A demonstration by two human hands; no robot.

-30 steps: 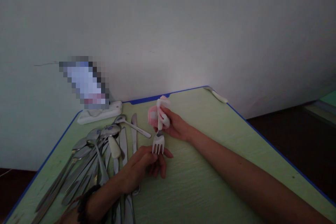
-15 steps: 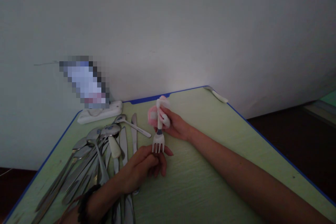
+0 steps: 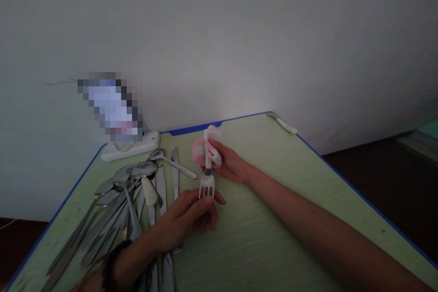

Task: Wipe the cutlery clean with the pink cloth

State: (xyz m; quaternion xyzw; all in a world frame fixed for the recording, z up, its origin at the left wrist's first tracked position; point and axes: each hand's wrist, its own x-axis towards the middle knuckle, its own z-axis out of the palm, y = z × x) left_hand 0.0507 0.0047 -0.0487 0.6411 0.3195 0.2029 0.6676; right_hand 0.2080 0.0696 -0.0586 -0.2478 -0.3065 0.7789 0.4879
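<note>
A fork (image 3: 207, 184) with a white handle points its tines down toward me over the middle of the table. My left hand (image 3: 193, 212) is closed at the tine tips, with the thumb on the front and fingers behind. Higher up, my right hand (image 3: 227, 157) grips a pink and white cloth (image 3: 199, 153) folded about the fork's handle. Some of the right fingers are hidden behind the cloth. Left of my left hand lies a heap of spoons (image 3: 143, 169) and knives (image 3: 161, 187); my left forearm covers part of it.
A blurred-out phone-like device (image 3: 111, 107) leans above a white power strip (image 3: 132, 146) at the back left. Another white-handled utensil (image 3: 286, 126) lies at the far right corner. The green table (image 3: 273, 237) has a blue edge and meets a pale wall (image 3: 239, 45).
My left thumb lifts off the tines and comes back onto their tips. The fork, the cloth and my right hand stay nearly still.
</note>
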